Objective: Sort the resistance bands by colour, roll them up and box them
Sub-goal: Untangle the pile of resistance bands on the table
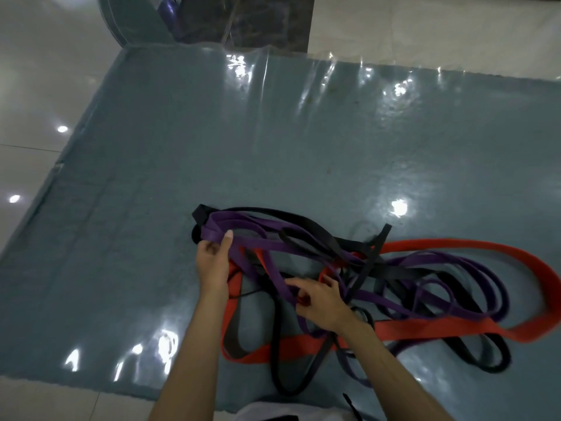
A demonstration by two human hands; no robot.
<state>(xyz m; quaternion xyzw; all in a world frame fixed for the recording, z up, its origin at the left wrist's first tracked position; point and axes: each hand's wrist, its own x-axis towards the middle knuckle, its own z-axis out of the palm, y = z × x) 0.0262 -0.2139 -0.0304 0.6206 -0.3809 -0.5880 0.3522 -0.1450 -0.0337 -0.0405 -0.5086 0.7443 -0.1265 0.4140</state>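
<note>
A tangled heap of resistance bands lies on a grey-blue mat (273,141): purple bands (431,278), black bands (306,221) and wide red bands (543,281). My left hand (212,259) grips a bundle of purple loops at the heap's left end, thumb on top. My right hand (318,302) pinches a purple band in the middle of the heap, over a red one. The bands cross over and under each other, so their full lengths are hidden.
The mat is covered in shiny clear plastic and lies on a pale tiled floor (39,86). A dark pillar (267,22) and a grey-blue shape with something purple (168,9) stand beyond the mat's far edge. A black strap end (352,405) shows near my lap.
</note>
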